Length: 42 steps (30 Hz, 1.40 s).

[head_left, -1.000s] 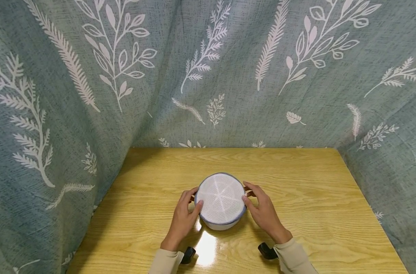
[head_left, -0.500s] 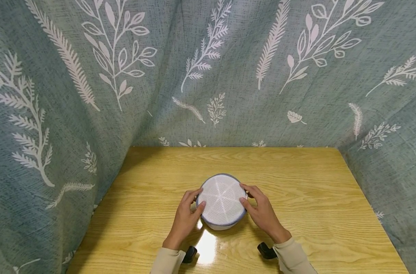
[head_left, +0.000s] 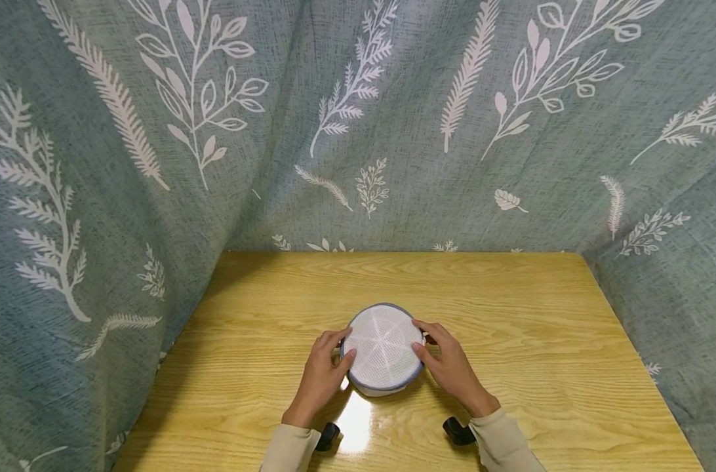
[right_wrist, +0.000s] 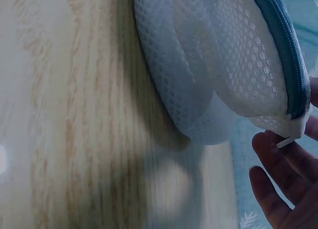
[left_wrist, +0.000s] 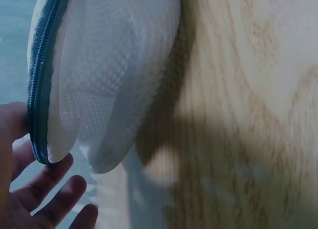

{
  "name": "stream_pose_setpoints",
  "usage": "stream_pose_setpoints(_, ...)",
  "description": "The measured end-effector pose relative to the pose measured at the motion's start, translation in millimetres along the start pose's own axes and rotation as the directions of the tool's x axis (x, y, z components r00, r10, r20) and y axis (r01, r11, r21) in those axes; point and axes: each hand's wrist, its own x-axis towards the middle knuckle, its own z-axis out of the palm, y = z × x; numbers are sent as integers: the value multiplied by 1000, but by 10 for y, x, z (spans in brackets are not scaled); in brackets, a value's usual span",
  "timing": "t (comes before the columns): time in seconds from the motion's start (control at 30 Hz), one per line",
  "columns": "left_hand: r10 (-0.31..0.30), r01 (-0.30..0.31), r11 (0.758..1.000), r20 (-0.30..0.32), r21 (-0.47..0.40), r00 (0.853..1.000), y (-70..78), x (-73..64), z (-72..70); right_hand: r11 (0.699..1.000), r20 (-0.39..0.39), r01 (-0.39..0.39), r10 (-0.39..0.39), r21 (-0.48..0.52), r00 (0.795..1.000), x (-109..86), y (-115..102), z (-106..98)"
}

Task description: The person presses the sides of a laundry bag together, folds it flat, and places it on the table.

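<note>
A round white mesh laundry bag point(head_left: 383, 351) with a blue zipped rim stands on the wooden table, its top facing up. My left hand point(head_left: 322, 375) pinches the left side of the rim, thumb on top. On the opposite side my right hand point(head_left: 454, 370) pinches the rim in the same way. In the left wrist view the blue zipper point(left_wrist: 42, 75) runs along the rim beside my fingers, and the mesh side below it is creased. A small white tab point(right_wrist: 287, 141) at the zipper's end touches my right fingers in the right wrist view.
The light wooden tabletop point(head_left: 541, 314) extends around the bag. A blue-green curtain point(head_left: 417, 131) with white leaf prints hangs behind the table and along both sides. A black wrist device point(head_left: 458, 431) sits under the right wrist, and another point(head_left: 327, 436) beside the left.
The bag has shifted slightly right and towards me, and less of its side shows below the rim. My left hand has moved slightly right; fingertips of both hands now lie over the rim.
</note>
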Motion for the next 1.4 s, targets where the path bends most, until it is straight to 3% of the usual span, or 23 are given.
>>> stream_pose_setpoints(0.47,-20,18,998,42,64,999,-51,-1,45,995,70,-100,99,10,993,-14,86,58)
stream_pose_setpoints(0.87,-30,27,999,67,36,997,-78,-12,64,990,98,-144,143,2,985,7,46,87)
stream_pose_setpoints(1.1,-65,64,998,82,13,994,-71,-10,62,991,84,-128,130,-30,988,20,38,116)
stream_pose_setpoints(1.4,-85,89,995,94,-40,992,-123,-7,88,983,119,-176,180,-42,976,17,35,138)
